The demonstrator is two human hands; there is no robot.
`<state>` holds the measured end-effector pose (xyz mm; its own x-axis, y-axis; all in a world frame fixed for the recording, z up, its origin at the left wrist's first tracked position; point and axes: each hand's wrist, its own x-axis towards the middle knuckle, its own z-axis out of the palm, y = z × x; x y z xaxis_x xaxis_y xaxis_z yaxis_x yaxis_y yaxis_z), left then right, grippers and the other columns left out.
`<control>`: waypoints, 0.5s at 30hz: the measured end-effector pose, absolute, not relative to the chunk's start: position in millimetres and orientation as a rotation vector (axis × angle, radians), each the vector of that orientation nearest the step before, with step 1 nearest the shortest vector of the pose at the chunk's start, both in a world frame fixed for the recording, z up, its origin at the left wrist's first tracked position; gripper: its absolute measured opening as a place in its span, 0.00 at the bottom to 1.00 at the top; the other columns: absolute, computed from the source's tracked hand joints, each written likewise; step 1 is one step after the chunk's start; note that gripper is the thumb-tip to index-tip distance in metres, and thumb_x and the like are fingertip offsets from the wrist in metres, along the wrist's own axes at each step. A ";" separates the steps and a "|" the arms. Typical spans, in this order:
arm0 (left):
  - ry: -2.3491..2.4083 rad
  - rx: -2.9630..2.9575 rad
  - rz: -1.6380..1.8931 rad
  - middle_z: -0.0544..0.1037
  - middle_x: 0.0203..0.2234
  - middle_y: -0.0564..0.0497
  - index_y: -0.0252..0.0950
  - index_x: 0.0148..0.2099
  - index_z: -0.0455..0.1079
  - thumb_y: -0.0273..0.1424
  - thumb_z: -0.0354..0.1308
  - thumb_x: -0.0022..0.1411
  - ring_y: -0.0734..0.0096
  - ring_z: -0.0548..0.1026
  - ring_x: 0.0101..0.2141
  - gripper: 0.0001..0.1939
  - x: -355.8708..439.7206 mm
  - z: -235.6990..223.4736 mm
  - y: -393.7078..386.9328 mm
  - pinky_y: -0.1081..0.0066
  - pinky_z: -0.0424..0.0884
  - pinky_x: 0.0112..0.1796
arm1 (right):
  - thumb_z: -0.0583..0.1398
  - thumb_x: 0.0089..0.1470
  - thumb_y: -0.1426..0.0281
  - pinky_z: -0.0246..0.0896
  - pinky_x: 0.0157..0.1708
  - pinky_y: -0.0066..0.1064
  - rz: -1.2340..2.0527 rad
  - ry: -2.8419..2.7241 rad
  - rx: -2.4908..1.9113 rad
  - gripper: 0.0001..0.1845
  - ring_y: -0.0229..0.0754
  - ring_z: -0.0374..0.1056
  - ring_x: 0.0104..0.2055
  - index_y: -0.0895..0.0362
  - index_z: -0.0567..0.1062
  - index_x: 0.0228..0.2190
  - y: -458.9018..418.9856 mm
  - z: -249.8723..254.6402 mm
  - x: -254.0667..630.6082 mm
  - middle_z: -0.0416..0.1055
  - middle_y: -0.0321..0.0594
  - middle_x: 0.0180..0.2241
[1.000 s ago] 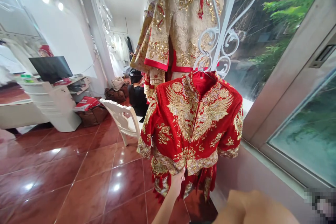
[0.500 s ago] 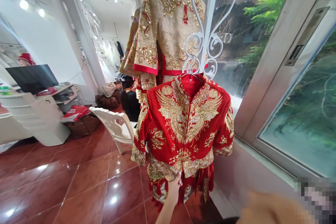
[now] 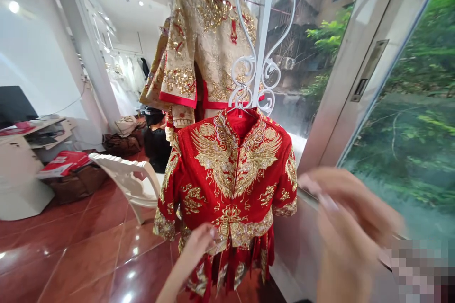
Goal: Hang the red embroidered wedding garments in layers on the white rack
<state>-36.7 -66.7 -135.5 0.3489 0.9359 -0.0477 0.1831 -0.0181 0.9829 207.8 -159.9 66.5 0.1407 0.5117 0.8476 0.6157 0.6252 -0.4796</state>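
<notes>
A red jacket (image 3: 216,184) with gold embroidery and a standing collar hangs on a hanger (image 3: 245,104) from a white scrollwork stand (image 3: 262,42). Below its hem shows a red and gold fringed piece (image 3: 227,272). My left hand (image 3: 202,242) is in front of the hem, left of the front opening, its fingers curled. Whether cloth is between those fingers is hidden. My right hand (image 3: 350,218) is raised to the right of the jacket's sleeve, apart from the body of the jacket. Motion smears its bent fingers and thumb.
Behind hangs a cream and gold jacket (image 3: 213,47) with red trim. A white chair (image 3: 131,180) stands at left, near a brown bag (image 3: 76,182) and a desk (image 3: 21,175). A person in black (image 3: 156,147) is farther back. A window frame (image 3: 351,90) borders the right.
My right hand has come up from the lower right edge to beside the jacket. My left hand has shifted left along the hem from the front opening. The view has turned right.
</notes>
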 end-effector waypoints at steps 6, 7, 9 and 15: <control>1.126 2.560 1.482 0.73 0.43 0.48 0.38 0.46 0.66 0.28 0.44 0.63 0.66 0.69 0.46 0.13 -10.5 40.2 -9.8 0.63 0.63 0.49 | 0.56 0.47 0.65 0.58 0.28 0.30 0.138 -1.333 -1.247 0.11 0.40 0.65 0.25 0.59 0.72 0.24 -17.8 56.3 180.6 0.72 0.40 0.24; 1.070 2.804 1.436 0.70 0.49 0.48 0.38 0.51 0.64 0.24 0.43 0.62 0.66 0.64 0.51 0.17 0.5 58.2 0.1 0.62 0.58 0.53 | 0.56 0.48 0.63 0.57 0.28 0.30 0.141 -1.359 -1.270 0.12 0.39 0.64 0.24 0.60 0.72 0.23 -6.6 52.8 174.4 0.71 0.40 0.23; 1.031 3.171 1.303 0.63 0.56 0.47 0.37 0.56 0.60 0.20 0.44 0.60 0.63 0.56 0.58 0.23 19.4 84.7 17.6 0.59 0.51 0.57 | 0.56 0.49 0.60 0.55 0.27 0.29 0.096 -1.351 -1.299 0.16 0.38 0.61 0.22 0.59 0.70 0.20 4.7 49.8 164.7 0.69 0.39 0.20; 1.055 3.552 0.935 0.71 0.41 0.46 0.32 0.44 0.69 0.24 0.50 0.60 0.63 0.63 0.48 0.10 26.1 115.1 40.9 0.61 0.54 0.52 | 0.55 0.49 0.58 0.50 0.23 0.28 0.242 -1.315 -1.327 0.22 0.35 0.55 0.17 0.56 0.62 0.12 10.5 60.4 153.5 0.61 0.35 0.11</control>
<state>26.1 40.9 115.1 0.7581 0.3026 0.5777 0.6101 -0.6420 -0.4643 153.5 10.5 60.4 0.3411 0.7654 0.5457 0.5207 0.3294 -0.7876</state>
